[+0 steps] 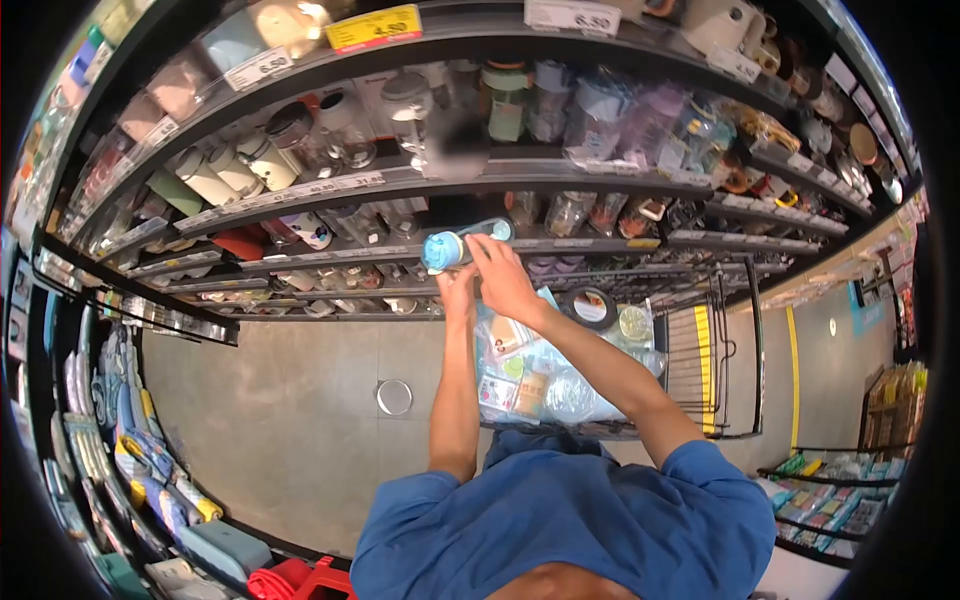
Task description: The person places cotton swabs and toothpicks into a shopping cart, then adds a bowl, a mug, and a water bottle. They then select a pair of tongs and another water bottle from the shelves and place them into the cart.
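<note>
Store shelving [560,180] curves across the far side in dark tiers, packed with jars, bottles and canisters above rows of price labels [572,17]; a yellow price label [375,29] is at the top, left of the middle. Grey floor [290,400] lies on the near side of it, with a round silvery disc [394,398] left of the shopping cart [710,370], and yellow floor stripes [793,370] run along the right.

Just on the near side of the shelving, the blue-topped bottle [443,251] is in the person's two hands, tipped over on its side, its light blue end to the left and its clear part reaching right. The left hand [457,284] holds it from below near the blue end, fingers clamped on it, though some of them are hidden behind it. The right hand [503,279] comes over from the right with fingers stretched out and slightly apart, tips laid on the bottle; where its thumb rests cannot be told.

Below the right forearm, the cart carries clear-wrapped packages [572,390] and a round black item [590,307]. Folded textiles [140,440] fill a rack on the left, a grey-blue box [225,548] and a red item [283,578] sit at the near left, and packaged goods [825,500] line a rack at the near right.
</note>
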`<state>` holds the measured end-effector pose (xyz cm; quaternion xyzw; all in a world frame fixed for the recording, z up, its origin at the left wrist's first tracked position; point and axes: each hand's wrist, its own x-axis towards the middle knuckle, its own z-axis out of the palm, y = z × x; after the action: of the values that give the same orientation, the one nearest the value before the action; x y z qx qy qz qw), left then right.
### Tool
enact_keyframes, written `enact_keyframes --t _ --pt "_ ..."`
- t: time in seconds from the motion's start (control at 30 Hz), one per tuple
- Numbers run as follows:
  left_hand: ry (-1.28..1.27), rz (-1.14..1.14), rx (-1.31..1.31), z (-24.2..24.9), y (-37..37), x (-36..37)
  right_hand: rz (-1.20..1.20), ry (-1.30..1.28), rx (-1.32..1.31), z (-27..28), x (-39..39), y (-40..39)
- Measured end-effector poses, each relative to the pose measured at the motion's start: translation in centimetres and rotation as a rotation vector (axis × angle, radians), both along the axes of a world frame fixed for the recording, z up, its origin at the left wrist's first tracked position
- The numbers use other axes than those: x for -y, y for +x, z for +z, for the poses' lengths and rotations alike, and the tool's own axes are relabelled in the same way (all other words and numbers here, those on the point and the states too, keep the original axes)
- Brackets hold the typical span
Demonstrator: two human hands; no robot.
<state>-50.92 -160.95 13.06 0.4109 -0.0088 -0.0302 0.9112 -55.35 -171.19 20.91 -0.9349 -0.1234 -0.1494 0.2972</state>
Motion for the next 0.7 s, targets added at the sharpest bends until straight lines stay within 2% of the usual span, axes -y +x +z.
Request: enact_keyframes --t 0.03,0.1,0.2,0.3,0.43,0.47,0.53,0.7 --pt "-0.053 -0.021 0.021 0.2 -1.3 -0.6 -0.018 0.013 -0.013 0.2 -0.2 -1.6" --pt "-0.099 -0.054 -0.013 1.4 -4.8 -1.3 -0.041 -0.263 0.19 0.6 0.2 -4.9" --pt "-0.12 -0.172 -0.052 3.1 -11.4 -1.3 -0.057 -0.287 0.169 0.9 2.1 -11.3" --pt "-0.174 -0.385 -0.235 1.6 -17.6 0.6 -0.109 -0.131 0.071 -0.6 4.4 -18.5" --pt "-0.264 -0.775 -0.644 -4.9 -23.7 5.2 -0.292 -0.134 -0.091 -4.1 8.7 -26.8" --pt "-0.264 -0.771 -0.645 -4.4 -24.7 6.4 -0.371 -0.153 -0.163 -5.0 9.9 -28.7" --pt "-0.21 -0.993 -0.821 -2.5 -25.8 9.4 -0.447 -0.174 -0.237 -6.8 12.3 -31.5" --pt "-0.122 -1.085 -1.035 -9.7 -27.4 14.2 -0.537 -0.17 -0.405 -13.7 16.0 -34.6"
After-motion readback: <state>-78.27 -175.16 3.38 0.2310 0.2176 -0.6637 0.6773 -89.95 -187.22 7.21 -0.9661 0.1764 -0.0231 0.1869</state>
